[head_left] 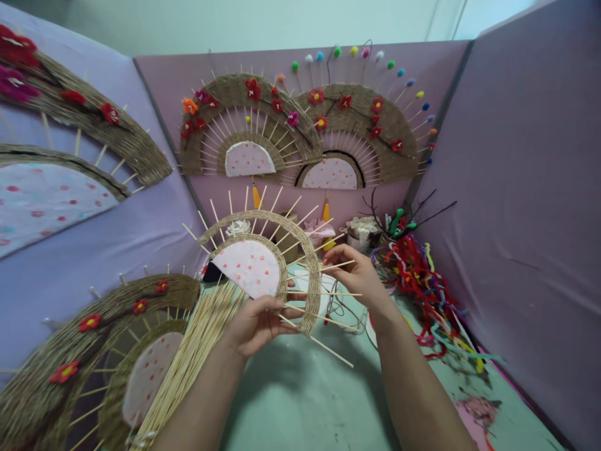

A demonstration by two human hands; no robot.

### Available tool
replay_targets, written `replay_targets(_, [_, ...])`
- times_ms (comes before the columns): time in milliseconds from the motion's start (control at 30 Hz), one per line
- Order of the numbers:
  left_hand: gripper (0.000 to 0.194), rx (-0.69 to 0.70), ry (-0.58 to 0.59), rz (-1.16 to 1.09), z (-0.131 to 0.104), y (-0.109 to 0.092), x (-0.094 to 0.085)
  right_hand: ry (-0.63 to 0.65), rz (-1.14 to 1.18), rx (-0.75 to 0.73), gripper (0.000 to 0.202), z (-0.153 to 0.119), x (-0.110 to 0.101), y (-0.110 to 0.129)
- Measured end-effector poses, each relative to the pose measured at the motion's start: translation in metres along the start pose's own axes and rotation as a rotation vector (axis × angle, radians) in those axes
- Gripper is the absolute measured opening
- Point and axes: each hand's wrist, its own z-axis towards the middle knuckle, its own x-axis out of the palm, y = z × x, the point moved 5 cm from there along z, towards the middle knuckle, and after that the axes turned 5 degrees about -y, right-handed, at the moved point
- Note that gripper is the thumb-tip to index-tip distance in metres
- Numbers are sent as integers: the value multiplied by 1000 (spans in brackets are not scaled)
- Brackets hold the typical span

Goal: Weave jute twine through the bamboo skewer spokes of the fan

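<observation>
My left hand [260, 322] grips a half-round fan frame [315, 275] by its lower right part, raised above the table. Thin wooden sticks fan out from its white, red-dotted paper centre [248, 266], with an inner and an outer band of woven brown twine. At the outer band's right side, my right hand [354, 275] has its fingers pinched together by the stick ends. They seem to hold the twine [345, 307], whose thin loops hang below; the exact pinch point is partly hidden.
A bundle of thin sticks [201, 332] lies left on the pale green table [300, 401]. Finished woven fans [394, 131] with felt flowers hang behind and at left. Colourful pipe cleaners [417, 282] and dark twigs [422, 210] crowd the right. Purple panels [530, 188] enclose the table.
</observation>
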Motion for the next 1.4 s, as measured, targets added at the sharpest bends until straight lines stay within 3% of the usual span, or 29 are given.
replay_targets(233, [31,-38,67,50,-1,-1,-3,64,4,4,27,1,-1,-5])
replay_targets(400, [34,-47,135,89,-6,-6,-9,296,88,137,30,-9,-7,-5])
replay_targets(567, [32,-43,125,152,-11,-14,-18,420,5,101,25,-18,-19,7])
replay_targets(633, [32,-31,110,181,-13,-18,-20,371,-71,46,24,-16,-23,11])
replay_targets(800, [32,6,66,255,-17,-26,-24,66,-276,-60,26,-9,-33,16])
replay_targets(900, [31,19,35,286,-19,-30,-27,-15,-327,-139,25,-10,-35,21])
replay_targets(1000, [32,35,28,318,-20,-32,-30,-18,-377,-200,22,-13,-34,26])
replay_targets(1233, [32,-6,79,420,-24,-29,-32,114,-358,-194,14,-20,-27,31])
replay_targets(1400, [33,22,129,366,-25,-30,-31,38,-286,-137,13,-16,-24,29])
